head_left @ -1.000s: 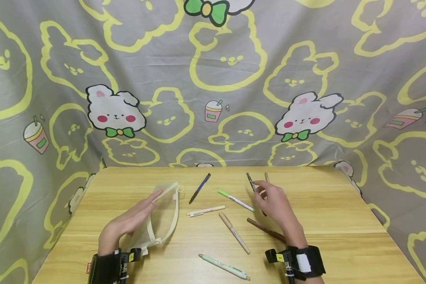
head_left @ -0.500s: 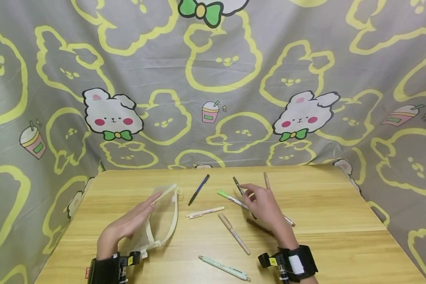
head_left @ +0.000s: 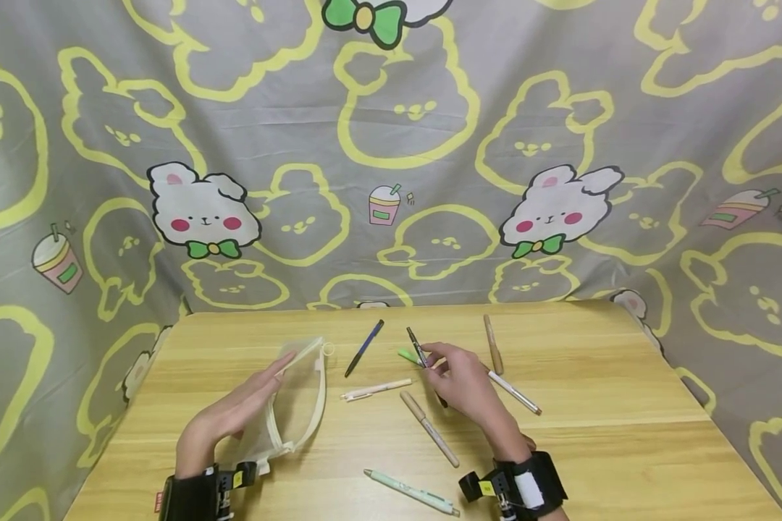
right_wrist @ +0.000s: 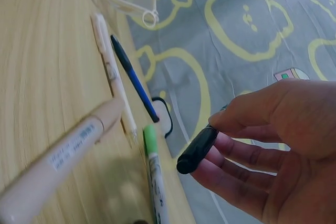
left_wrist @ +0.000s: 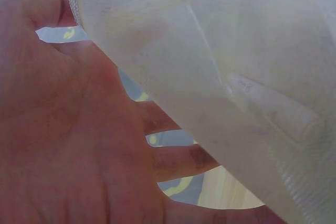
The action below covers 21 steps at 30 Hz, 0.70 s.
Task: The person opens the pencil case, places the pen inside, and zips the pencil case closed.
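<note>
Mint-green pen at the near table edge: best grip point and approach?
Pinch the mint-green pen at mid-barrel from straight above, fingers closing across its width. It lies flat on the table with bare wood on both long sides. The right hand is nearer but already holds a black pen; the left hand holds the pouch.

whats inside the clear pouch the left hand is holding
The pouch, held by the left hand, looks see-through in the head view, with no pen visible inside. The left wrist view is too milky to confirm.
</note>
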Motion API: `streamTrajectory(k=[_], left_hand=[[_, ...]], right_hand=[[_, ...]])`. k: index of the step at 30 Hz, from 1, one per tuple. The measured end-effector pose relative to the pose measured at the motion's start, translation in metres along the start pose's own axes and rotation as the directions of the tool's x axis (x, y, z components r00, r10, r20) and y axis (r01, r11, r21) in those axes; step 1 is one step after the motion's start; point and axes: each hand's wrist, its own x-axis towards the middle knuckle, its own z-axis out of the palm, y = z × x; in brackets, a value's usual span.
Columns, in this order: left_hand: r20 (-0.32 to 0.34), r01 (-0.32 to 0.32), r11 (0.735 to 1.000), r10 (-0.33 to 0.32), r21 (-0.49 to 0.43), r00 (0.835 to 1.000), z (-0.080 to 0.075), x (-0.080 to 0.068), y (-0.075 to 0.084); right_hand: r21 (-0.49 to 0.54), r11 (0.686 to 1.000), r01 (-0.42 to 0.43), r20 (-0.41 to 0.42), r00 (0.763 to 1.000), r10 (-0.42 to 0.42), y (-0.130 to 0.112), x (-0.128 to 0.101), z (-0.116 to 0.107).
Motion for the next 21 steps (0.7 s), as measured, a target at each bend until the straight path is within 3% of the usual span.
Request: streamTrajectory(k=[7,11,21], left_hand=[[0.006,0.047,0.999,-0.047,-0.009,0.999,0.001,-0.001,0.000],[0.021,0.087,0.996,-0.087,-0.032,0.996,0.001,-0.001,0.002],[-0.019,0.011,1.000,-0.010,0.026,1.000,0.002,-0.001,0.000]], right_hand=[[0.055,0.998,-0.015,0.021,1.000,0.014,-0.010,-0.001,0.008],[0.069,0.997,0.019,0.042,0.999,-0.022,-0.015,-0.001,0.014],[0.091,0.994,0.053,0.113,0.992,-0.063,-0.040,0.004,0.042]])
